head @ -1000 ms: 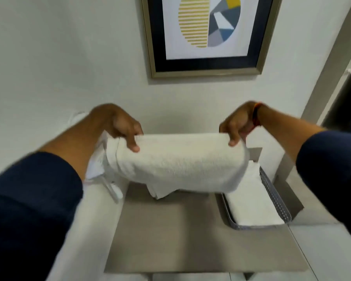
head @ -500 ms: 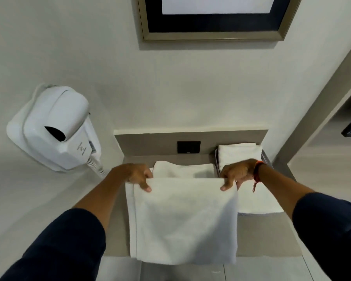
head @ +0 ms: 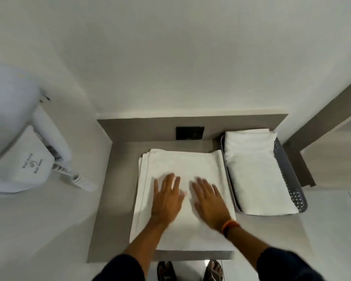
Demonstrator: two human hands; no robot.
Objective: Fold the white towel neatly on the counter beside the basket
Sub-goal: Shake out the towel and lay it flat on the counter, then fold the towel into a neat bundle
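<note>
The white towel (head: 182, 165) lies folded flat in several layers on the grey counter (head: 118, 199), just left of the basket. My left hand (head: 166, 197) and my right hand (head: 209, 201) rest palm-down side by side on its middle, fingers spread, gripping nothing. The towel's near edge reaches the counter's front edge. The grey perforated basket (head: 288, 175) stands at the right and holds another folded white towel (head: 255, 171).
A white wall-mounted hair dryer (head: 22, 151) with a coiled cord hangs at the left. A black socket plate (head: 189, 133) sits on the counter's back panel. My feet (head: 166, 270) show below the counter's front edge. A wall corner rises at the right.
The towel was held up by its top corners in both hands. It now lies flat on the counter, and both hands have let go and press on it. The view has tilted down.
</note>
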